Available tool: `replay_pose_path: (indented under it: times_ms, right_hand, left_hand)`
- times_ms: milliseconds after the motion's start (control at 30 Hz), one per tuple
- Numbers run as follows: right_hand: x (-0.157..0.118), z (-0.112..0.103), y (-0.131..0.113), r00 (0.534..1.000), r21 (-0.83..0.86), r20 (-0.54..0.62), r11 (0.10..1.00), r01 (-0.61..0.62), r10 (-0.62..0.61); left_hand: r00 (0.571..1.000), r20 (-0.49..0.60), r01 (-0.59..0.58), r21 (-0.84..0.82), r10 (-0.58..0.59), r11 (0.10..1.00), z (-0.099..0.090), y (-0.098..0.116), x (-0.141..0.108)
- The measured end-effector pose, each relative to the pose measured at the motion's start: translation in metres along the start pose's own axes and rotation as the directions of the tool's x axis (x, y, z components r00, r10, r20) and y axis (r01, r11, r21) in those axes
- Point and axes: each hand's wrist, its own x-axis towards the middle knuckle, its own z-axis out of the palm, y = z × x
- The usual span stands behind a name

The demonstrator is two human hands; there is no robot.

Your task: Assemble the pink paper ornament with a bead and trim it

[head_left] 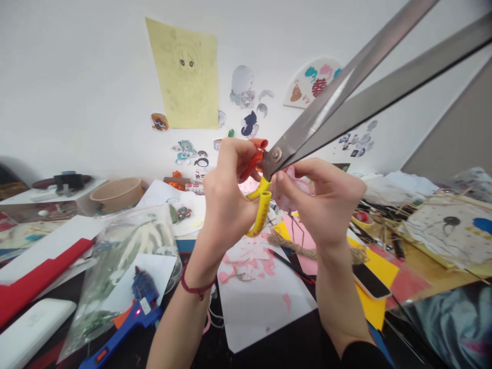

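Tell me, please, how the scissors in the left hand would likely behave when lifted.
The scissors would probably feel blade-heavy, since the metal blades extend far past the handles. The blades look stiff, but being spread, they may swing about the pivot. The handles appear sleeved, so probably less slippery.

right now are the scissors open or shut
Open: on the scissors, the two blades spread apart from the pivot, and the handles stand apart in the left hand.

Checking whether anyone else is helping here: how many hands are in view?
2: the left hand on the handles of the scissors, the right hand holding a translucent pink piece. No third hand shows.
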Motion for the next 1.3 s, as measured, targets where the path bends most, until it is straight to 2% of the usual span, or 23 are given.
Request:
replay_pose_path:
  times_ms: [100,200,300,467,533,633,700,833,967,1067,1133,1300]
  right_hand:
    - [0.003,0.003,0.004,0.987,0.038,-0.157,0.999,0.025,-0.018]
    - [0.007,0.0,0.01,0.996,0.124,-0.079,0.992,-0.018,0.028]
    - [0.01,-0.008,0.015,0.998,0.17,0.0,0.983,-0.067,0.068]
    - [0.01,-0.019,0.015,0.995,0.048,0.051,0.995,-0.09,0.088]
    - [0.009,-0.02,0.013,0.999,-0.006,0.04,1.0,-0.021,0.021]
    - [0.011,-0.019,0.011,0.979,-0.109,-0.046,0.976,0.191,-0.197]
    - [0.012,-0.018,0.012,0.934,-0.25,-0.111,0.919,0.305,-0.34]
    - [0.011,-0.018,0.017,0.841,-0.472,-0.206,0.803,0.363,-0.501]
    - [0.015,-0.017,0.023,0.746,-0.467,-0.304,0.775,0.425,-0.592]
    - [0.019,-0.017,0.027,0.691,-0.409,-0.338,0.762,0.503,-0.638]
    - [0.021,-0.017,0.027,0.688,-0.379,-0.336,0.761,0.526,-0.643]
    - [0.016,-0.013,0.024,0.742,-0.366,-0.29,0.786,0.498,-0.605]
  left_hand:
    - [0.999,-0.027,0.042,0.021,-0.042,0.999,-0.001,-0.002,0.001]
    - [0.993,-0.015,0.121,-0.02,-0.121,0.993,-0.003,-0.006,0.002]
    - [0.99,-0.002,0.139,-0.069,-0.139,0.988,-0.007,-0.007,0.004]
    - [0.978,0.034,0.208,-0.062,-0.206,0.976,-0.013,-0.003,0.009]
    - [0.979,0.035,0.202,-0.087,-0.199,0.976,-0.014,-0.002,0.01]
    - [0.983,0.051,0.178,-0.106,-0.174,0.978,-0.013,-0.002,0.01]
    - [0.986,0.054,0.161,-0.108,-0.156,0.981,-0.012,-0.001,0.01]
    - [0.986,0.089,0.155,-0.143,-0.144,0.978,-0.011,0.001,0.009]
    - [0.973,0.139,0.21,-0.19,-0.185,0.959,-0.012,0.003,0.009]
    - [0.962,0.065,0.273,-0.16,-0.266,0.949,-0.01,0.003,0.009]
    - [0.943,0.053,0.332,-0.179,-0.327,0.926,-0.007,0.004,0.008]
    - [0.875,0.14,0.483,-0.267,-0.463,0.834,-0.001,0.01,0.009]
